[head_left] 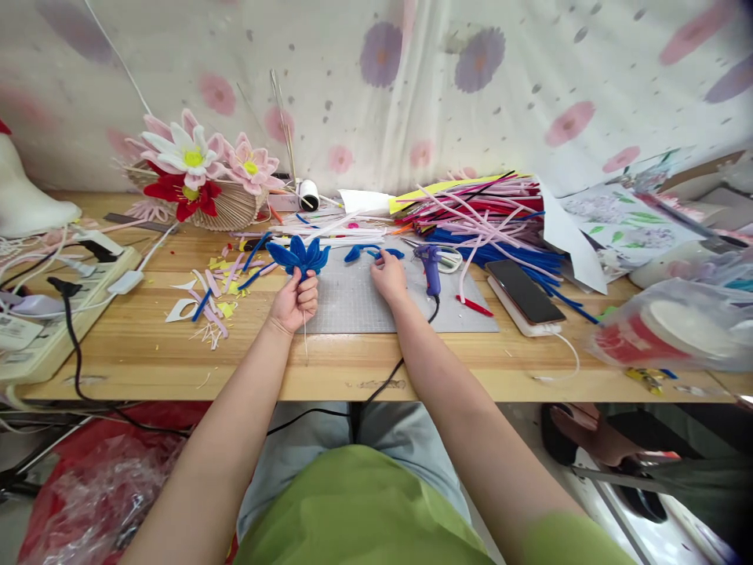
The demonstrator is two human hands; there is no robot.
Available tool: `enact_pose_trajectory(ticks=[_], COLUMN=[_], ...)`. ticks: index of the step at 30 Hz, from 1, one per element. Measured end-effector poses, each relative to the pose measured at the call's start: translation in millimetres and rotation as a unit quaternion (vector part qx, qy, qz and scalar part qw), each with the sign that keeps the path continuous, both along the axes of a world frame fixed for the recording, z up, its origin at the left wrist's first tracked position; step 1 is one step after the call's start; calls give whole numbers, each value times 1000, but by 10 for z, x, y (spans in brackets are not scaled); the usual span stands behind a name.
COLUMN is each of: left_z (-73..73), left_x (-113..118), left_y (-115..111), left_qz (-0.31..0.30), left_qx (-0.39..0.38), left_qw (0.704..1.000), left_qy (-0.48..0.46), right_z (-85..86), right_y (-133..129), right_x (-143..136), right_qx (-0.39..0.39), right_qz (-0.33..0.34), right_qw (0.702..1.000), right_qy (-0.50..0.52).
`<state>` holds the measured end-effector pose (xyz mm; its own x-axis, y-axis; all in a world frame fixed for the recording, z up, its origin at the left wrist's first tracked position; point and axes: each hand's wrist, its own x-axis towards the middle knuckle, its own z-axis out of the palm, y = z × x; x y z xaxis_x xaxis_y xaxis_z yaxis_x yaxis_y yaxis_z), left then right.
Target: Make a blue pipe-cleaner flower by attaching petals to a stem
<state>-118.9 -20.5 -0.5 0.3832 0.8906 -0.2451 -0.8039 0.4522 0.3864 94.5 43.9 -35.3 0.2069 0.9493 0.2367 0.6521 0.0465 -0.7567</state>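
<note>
My left hand (297,300) is closed around the base of a blue pipe-cleaner flower (299,254), its petals spreading above the fist. A thin pale stem (306,341) hangs down below the fingers. Over the grey cutting mat (347,302), my right hand (388,275) reaches to loose blue petals (356,252), its fingertips at the piece on the right. Whether they grip that piece or only touch it, I cannot tell. A purple hot glue gun (431,271) lies just right of this hand, with white-handled scissors (452,259) partly behind it.
Pipe cleaners (471,208) are heaped at the back right. Scraps (217,294) litter the left side. A phone (523,290) rests on a white block, near a bagged cup (664,329). A power strip (64,322) and finished flowers (191,157) stand left. The glue gun's cord (394,373) crosses the table edge.
</note>
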Motion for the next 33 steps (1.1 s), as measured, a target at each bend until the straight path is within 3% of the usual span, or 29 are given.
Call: enact_pose_trajectory(ticks=[8,11,14,18,23,28,30,33], left_z=[9,15,25,23,-16,-46,-65,-94], left_x=[-1,26,54,33,-45,44,97,140], left_y=[-33,-27,-18,-26,-2,18,13,4], left_qz=[18,0,-7,59,127,96,112,138], left_qx=[-15,-8,8,42,62,44,59,79], left_qw=[999,999,999,997,989,988,978,962], left_qy=[-37,-45,-40,-37,-30,113,168,220], right_z=[135,150,148,119,87,167,190,187], right_y=[291,232,81,-142,-378,-489,-491,-477], right_x=[-75,-41,-52,-174,-361,-372,-335,-280], right_qx=[-75,-37,42,87,43,-42,-62,-77], right_qz=[-7,-4,48,123,267,387,415,430], right_qw=[997,999,990,955,908,854,829,816], right_qy=[11,31,125,257,319,346,369,379])
